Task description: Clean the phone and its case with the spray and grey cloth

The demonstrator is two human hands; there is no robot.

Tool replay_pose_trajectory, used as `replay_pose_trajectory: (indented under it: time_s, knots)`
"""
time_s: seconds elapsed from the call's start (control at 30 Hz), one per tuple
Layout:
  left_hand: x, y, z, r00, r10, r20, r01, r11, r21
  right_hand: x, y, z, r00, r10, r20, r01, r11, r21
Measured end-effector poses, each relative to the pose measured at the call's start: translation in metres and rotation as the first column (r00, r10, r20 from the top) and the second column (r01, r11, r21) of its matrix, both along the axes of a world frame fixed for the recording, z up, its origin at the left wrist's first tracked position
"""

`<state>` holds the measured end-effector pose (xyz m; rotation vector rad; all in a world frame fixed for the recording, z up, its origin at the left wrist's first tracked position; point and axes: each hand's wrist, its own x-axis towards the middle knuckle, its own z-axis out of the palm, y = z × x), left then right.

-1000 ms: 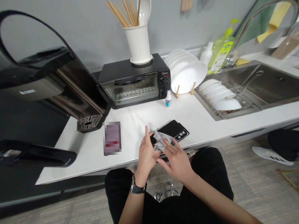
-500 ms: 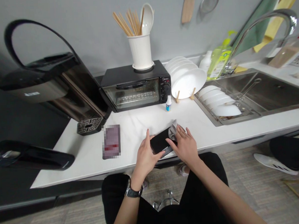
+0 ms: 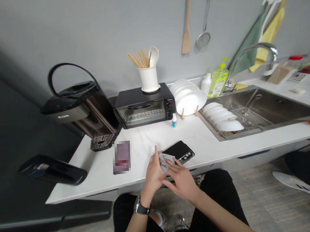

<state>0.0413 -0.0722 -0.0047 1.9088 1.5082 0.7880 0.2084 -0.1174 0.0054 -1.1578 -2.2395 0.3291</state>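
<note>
A black phone (image 3: 177, 151) lies back-up on the white counter (image 3: 210, 141), its camera end pointing right. My left hand (image 3: 152, 174) grips its near end, fingers curled round the edge. My right hand (image 3: 182, 178) presses a small grey cloth (image 3: 164, 161) against the phone's near part, fingers pressed flat together on the cloth. A second phone (image 3: 121, 157), its screen blurred, lies flat on the counter to the left.
Behind stand a black toaster oven (image 3: 144, 106) with a white utensil holder (image 3: 149, 78), a small dropper bottle (image 3: 174, 120), white plates in a rack (image 3: 189, 99), a sink (image 3: 257, 108) with bowls, and a black water boiler (image 3: 80, 105). Someone's shoe (image 3: 294, 181) shows at right.
My right hand has drawn the cloth back from the phone's far end to its near end. The camera has pulled back and tilted up, so more wall shows.
</note>
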Motion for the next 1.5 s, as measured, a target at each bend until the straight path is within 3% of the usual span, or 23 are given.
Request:
replay_pose_trajectory:
  time_s: [0.17, 0.3, 0.53, 0.67, 0.83, 0.97, 1.2, 1.37, 1.5]
  knots:
    - [0.001, -0.006, 0.008, 0.998, -0.027, 0.054, 0.026, 1.0, 0.016, 0.033, -0.002, -0.007, 0.99, -0.138, 0.017, 0.136, 0.987, 0.079]
    - [0.003, -0.006, 0.012, 0.998, -0.005, 0.058, 0.005, 1.0, -0.001, 0.054, 0.003, -0.017, 0.949, -0.306, 0.074, 0.292, 0.944, 0.156]
    - [0.002, -0.002, 0.02, 0.998, -0.025, 0.054, 0.028, 0.998, -0.049, 0.046, 0.03, -0.022, 0.862, -0.488, 0.139, 0.44, 0.856, 0.272]
    - [0.001, -0.002, 0.023, 0.998, -0.035, 0.056, 0.038, 0.998, -0.052, 0.023, 0.038, -0.016, 0.88, -0.455, 0.138, 0.413, 0.874, 0.256]
    - [-0.002, -0.003, 0.017, 0.996, -0.08, 0.043, 0.081, 0.996, -0.042, -0.008, 0.027, -0.007, 0.973, -0.211, 0.093, 0.196, 0.969, 0.148]
    - [0.0, -0.003, 0.014, 1.0, -0.021, 0.023, 0.023, 0.996, -0.084, -0.015, 0.007, -0.004, 0.996, -0.083, 0.029, 0.082, 0.995, 0.056]
    - [0.004, -0.006, 0.02, 0.997, 0.009, 0.077, -0.002, 0.996, -0.086, 0.033, -0.009, -0.019, 0.962, -0.268, 0.053, 0.261, 0.959, 0.114]
    - [0.003, -0.003, 0.018, 0.997, 0.007, 0.08, 0.001, 0.996, -0.092, 0.065, 0.015, -0.026, 0.907, -0.408, 0.101, 0.387, 0.905, 0.177]
    - [0.002, -0.002, 0.02, 0.997, -0.019, 0.069, 0.026, 0.995, -0.099, 0.06, 0.04, -0.021, 0.882, -0.459, 0.108, 0.429, 0.875, 0.224]
